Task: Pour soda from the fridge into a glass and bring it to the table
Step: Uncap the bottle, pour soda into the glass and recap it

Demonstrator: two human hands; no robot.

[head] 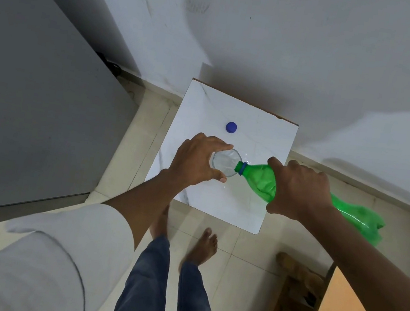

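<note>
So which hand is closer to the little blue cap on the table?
The left hand. It wraps around the glass just in front of the blue cap. The right hand is farther off to the right, gripping the tilted green bottle.

Green bottle (256, 180) tilted, uncapped neck over clear glass (225, 161) on white table (243, 214).

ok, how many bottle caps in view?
1. A loose blue cap lies on the white table, beyond the glass. The green bottle keeps only its blue neck ring.
</note>
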